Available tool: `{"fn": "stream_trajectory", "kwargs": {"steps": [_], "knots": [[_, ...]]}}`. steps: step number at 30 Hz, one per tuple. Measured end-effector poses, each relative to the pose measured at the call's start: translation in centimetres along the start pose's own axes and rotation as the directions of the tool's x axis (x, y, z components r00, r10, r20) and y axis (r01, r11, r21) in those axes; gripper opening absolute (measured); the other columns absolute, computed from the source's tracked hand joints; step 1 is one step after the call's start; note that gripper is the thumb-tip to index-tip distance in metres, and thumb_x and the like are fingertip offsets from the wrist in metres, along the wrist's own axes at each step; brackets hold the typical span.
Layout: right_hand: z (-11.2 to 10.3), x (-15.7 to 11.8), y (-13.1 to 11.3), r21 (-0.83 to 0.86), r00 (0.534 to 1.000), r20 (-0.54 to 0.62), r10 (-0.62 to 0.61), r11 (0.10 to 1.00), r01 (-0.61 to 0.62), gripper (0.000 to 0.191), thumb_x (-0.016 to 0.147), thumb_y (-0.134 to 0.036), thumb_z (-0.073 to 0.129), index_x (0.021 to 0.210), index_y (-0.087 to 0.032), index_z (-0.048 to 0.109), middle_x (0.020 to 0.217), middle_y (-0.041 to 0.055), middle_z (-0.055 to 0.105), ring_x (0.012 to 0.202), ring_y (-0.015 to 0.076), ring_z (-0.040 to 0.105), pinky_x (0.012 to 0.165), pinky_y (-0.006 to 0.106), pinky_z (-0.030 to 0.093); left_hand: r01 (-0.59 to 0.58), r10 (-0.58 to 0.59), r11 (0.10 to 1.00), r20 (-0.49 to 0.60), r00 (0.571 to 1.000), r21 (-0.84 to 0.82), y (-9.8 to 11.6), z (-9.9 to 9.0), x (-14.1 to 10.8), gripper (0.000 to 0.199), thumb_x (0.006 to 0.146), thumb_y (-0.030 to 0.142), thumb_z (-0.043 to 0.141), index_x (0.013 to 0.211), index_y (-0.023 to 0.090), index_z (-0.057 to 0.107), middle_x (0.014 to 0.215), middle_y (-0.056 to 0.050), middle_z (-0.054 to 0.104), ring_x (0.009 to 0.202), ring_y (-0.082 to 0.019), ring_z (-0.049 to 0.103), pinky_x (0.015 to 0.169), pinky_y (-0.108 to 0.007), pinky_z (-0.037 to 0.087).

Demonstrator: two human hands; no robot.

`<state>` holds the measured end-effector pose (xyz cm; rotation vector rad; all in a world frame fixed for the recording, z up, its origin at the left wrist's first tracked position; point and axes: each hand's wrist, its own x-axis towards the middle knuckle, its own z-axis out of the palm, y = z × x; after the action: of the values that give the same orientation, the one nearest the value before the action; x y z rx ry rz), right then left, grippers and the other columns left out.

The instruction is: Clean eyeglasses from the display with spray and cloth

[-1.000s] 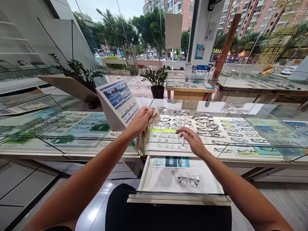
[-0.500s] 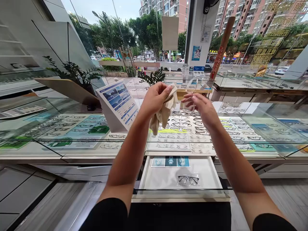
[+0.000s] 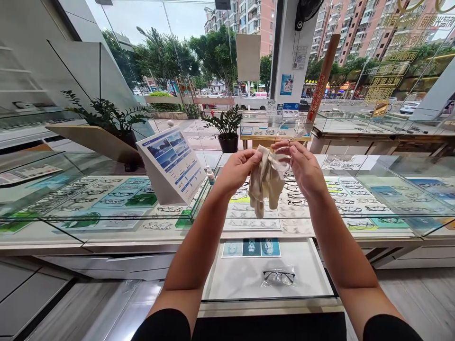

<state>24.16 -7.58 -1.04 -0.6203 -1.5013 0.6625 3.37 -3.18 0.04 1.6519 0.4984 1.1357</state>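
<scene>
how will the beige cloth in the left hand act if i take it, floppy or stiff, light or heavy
The beige cloth is likely floppy, since it droops in loose folds below the left hand. It is probably light, as a pinch near its top holds it up. Pushed, it would likely crumple, given those soft folds.

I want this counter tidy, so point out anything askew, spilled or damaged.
Nothing looks spilled or damaged. Only the open drawer stands out, jutting below the glass counter with bagged glasses inside. Nothing odd about the beige cloth in the left hand.
</scene>
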Motion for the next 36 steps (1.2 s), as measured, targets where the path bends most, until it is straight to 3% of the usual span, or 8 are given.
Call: {"fn": "stream_trajectory", "kwargs": {"steps": [7, 12, 16, 23, 31, 36], "knots": [[-0.4, 0.0, 1.4, -0.029, 0.998, 0.068, 0.017, 0.999, -0.015, 0.039, 0.107, -0.065, 0.061, 0.123, -0.034, 0.078, 0.141, 0.0033, 0.075, 0.135, 0.0305, 0.069, 0.120, 0.053, 0.054, 0.093, -0.085, 0.993, 0.111, 0.990, -0.072, -0.8, 0.4, -0.1, 0.059, 0.080, 0.073, 0.089, 0.092, 0.016, 0.077, 0.080, -0.002, 0.069, 0.068, -0.012, 0.057, 0.066, -0.025, 0.046], [-0.7, -0.2, 1.4, -0.005, 0.995, 0.097, 0.008, 1.000, -0.007, 0.039, 0.106, -0.066, 0.064, 0.122, -0.034, 0.080, 0.143, 0.0025, 0.076, 0.143, 0.0316, 0.066, 0.128, 0.057, 0.048, 0.120, -0.105, 0.984, 0.116, 0.988, -0.130, -0.9, 0.3, -0.4, 0.057, 0.078, 0.071, 0.092, 0.089, 0.017, 0.077, 0.075, 0.000, 0.065, 0.065, -0.010, 0.054, 0.064, -0.023, 0.047], [-0.5, -0.5, 1.4, 0.034, 0.991, 0.127, 0.031, 0.999, -0.036, 0.038, 0.107, -0.063, 0.065, 0.125, -0.034, 0.080, 0.142, 0.0038, 0.076, 0.141, 0.0305, 0.068, 0.126, 0.055, 0.051, 0.128, -0.106, 0.982, 0.155, 0.982, -0.141, -0.8, 0.5, -0.6, 0.059, 0.078, 0.072, 0.092, 0.092, 0.016, 0.079, 0.079, -0.002, 0.070, 0.068, -0.012, 0.059, 0.066, -0.024, 0.049], [0.6, -0.8, 1.8, 0.116, 0.984, 0.167, 0.053, 0.991, -0.073, 0.043, 0.103, -0.068, 0.069, 0.125, -0.033, 0.079, 0.142, 0.0044, 0.077, 0.146, 0.0299, 0.066, 0.127, 0.051, 0.051, 0.163, -0.116, 0.952, 0.186, 0.976, -0.258, -1.1, 1.1, -0.7, 0.056, 0.078, 0.059, 0.099, 0.110, 0.015, 0.084, 0.086, -0.003, 0.076, 0.078, -0.013, 0.066, 0.075, -0.024, 0.051], [1.0, -1.0, 1.3, 0.222, 0.988, 0.129, 0.083, 0.969, -0.110, 0.038, 0.099, -0.065, 0.076, 0.121, -0.035, 0.079, 0.136, 0.0020, 0.080, 0.129, 0.0263, 0.075, 0.120, 0.045, 0.056, 0.180, -0.117, 0.922, 0.197, 0.973, -0.344, -0.7, 1.5, -0.9, 0.059, 0.078, 0.054, 0.100, 0.120, 0.016, 0.083, 0.092, -0.004, 0.078, 0.083, -0.013, 0.069, 0.078, -0.023, 0.052], [0.8, -0.8, 1.7, 0.203, 0.996, 0.079, 0.050, 0.977, -0.065, 0.035, 0.102, -0.063, 0.074, 0.121, -0.035, 0.080, 0.137, 0.0023, 0.080, 0.131, 0.0261, 0.074, 0.122, 0.045, 0.055, 0.191, -0.144, 0.914, 0.155, 0.977, -0.358, -1.0, 1.5, -1.0, 0.055, 0.078, 0.057, 0.099, 0.105, 0.013, 0.078, 0.086, -0.003, 0.076, 0.074, -0.012, 0.067, 0.070, -0.023, 0.050]]}}
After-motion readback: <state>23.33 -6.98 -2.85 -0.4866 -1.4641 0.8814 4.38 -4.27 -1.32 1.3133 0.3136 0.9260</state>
